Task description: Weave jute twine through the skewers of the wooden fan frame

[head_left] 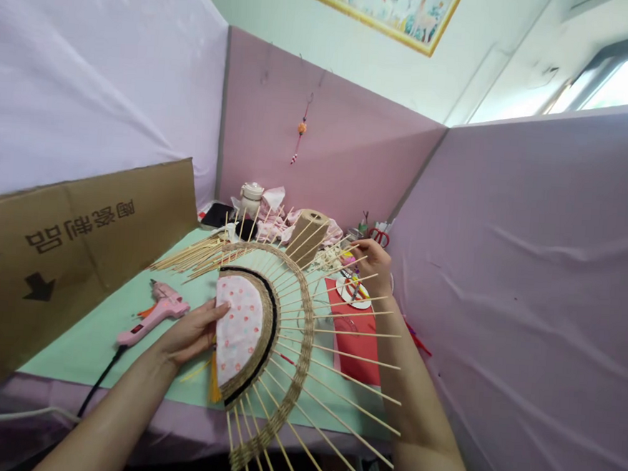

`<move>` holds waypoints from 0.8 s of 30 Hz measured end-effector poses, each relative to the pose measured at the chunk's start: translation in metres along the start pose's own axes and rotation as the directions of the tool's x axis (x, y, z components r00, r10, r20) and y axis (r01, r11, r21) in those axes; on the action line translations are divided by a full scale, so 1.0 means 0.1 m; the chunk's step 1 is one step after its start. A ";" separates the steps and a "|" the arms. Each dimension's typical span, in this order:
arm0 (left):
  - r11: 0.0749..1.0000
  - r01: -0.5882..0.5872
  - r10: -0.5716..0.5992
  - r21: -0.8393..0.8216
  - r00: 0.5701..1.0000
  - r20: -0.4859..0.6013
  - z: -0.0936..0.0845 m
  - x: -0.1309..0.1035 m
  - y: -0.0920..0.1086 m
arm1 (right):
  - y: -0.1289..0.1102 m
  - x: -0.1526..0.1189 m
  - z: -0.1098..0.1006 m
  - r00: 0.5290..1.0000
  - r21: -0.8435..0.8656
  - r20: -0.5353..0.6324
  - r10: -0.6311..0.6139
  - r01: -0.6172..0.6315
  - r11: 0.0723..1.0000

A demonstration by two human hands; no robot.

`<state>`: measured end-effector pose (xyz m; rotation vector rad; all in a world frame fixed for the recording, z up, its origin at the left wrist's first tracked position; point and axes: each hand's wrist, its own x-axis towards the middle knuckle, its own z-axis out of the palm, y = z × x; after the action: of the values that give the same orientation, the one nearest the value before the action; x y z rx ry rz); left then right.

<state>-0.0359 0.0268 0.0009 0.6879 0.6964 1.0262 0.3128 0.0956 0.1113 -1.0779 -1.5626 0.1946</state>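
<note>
A half-round craft piece (pixel 240 324) has a pink patterned cloth centre, a black band and thin wooden sticks fanning out to the right. A woven twine band (pixel 308 321) runs through the sticks. My left hand (pixel 194 331) grips the straight left edge, thumb on the cloth. At the upper right, my right hand (pixel 372 262) has its fingers pinched by the stick ends; what they hold is too small to make out. A yellow tassel (pixel 216 378) hangs under the left edge.
A pink glue gun (pixel 155 314) lies left on the green table top (pixel 91 349). Loose sticks (pixel 191 254), a twine roll (pixel 307 239), a white jar (pixel 250 199) and red-handled scissors (pixel 379 236) are behind. Red sheets (pixel 357 350) lie right; cardboard (pixel 75 262) stands left.
</note>
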 end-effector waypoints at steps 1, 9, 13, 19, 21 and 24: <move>1.000 0.004 -0.004 0.003 1.000 0.003 0.00 0.00 0.00 | -0.01 0.01 -0.01 1.000 -0.019 -0.021 -0.001 0.001 1.000; 1.000 0.008 -0.008 0.013 1.000 -0.013 0.04 -0.03 0.02 | -0.16 0.19 -0.06 0.976 -0.038 -0.003 -0.219 0.218 0.975; 1.000 0.014 -0.014 0.017 1.000 -0.011 0.03 -0.01 0.01 | -0.11 0.31 -0.04 0.983 -0.004 0.023 -0.180 0.180 0.984; 1.000 0.017 -0.017 0.022 1.000 -0.003 0.00 0.02 0.00 | 0.07 0.34 0.17 0.978 0.198 0.151 0.142 -0.171 0.965; 1.000 0.010 -0.011 0.007 1.000 0.003 0.00 0.01 0.00 | 0.11 0.25 0.33 0.962 0.192 0.200 0.187 -0.225 0.955; 1.000 0.010 -0.010 -0.008 1.000 0.014 0.02 0.01 0.00 | 0.13 0.04 0.61 0.928 0.156 0.307 0.212 -0.269 0.950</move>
<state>-0.0343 0.0276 0.0018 0.6836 0.6829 1.0137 0.2680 0.1311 0.0866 -1.1199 -1.6213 0.6881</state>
